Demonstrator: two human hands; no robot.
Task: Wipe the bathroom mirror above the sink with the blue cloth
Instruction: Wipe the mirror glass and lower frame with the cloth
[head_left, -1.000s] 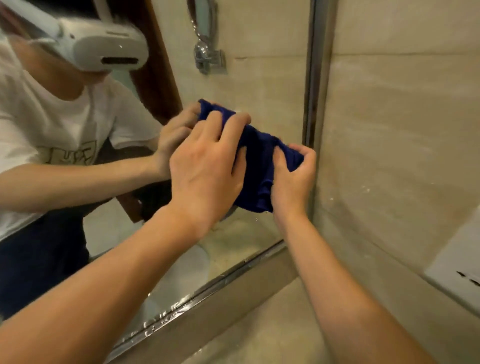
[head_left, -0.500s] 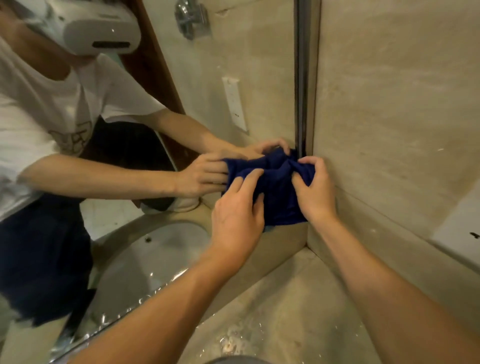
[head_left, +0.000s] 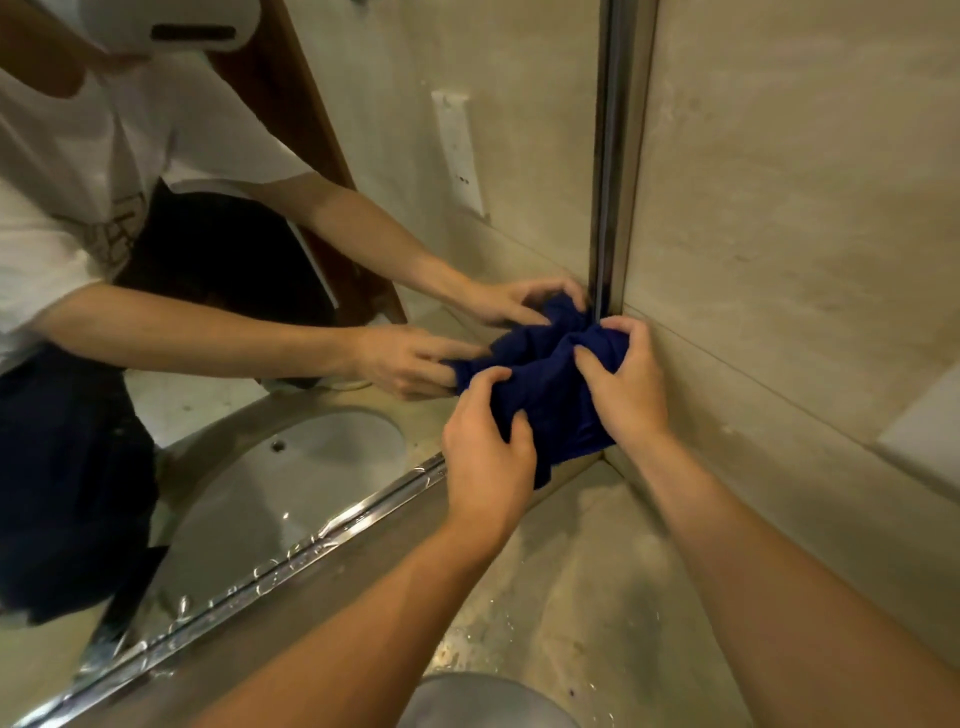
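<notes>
The dark blue cloth (head_left: 550, 389) is bunched up against the lower right corner of the mirror (head_left: 395, 171), where the chrome frame meets the side wall. My left hand (head_left: 488, 457) grips the cloth's lower left part with curled fingers. My right hand (head_left: 628, 384) grips its right side, thumb on top, next to the wall. The glass reflects both hands, the cloth and a person in a white shirt wearing a headset.
A chrome frame strip (head_left: 322, 535) runs along the mirror's bottom edge above a low stone ledge. The wet beige counter (head_left: 561, 582) lies below, with the sink rim (head_left: 483, 701) at the bottom edge. A tiled side wall (head_left: 805, 208) stands close on the right.
Both hands have carried the cloth down the mirror from mid-height into the lower right corner, and it is more crumpled now. The view has tilted down toward the counter.
</notes>
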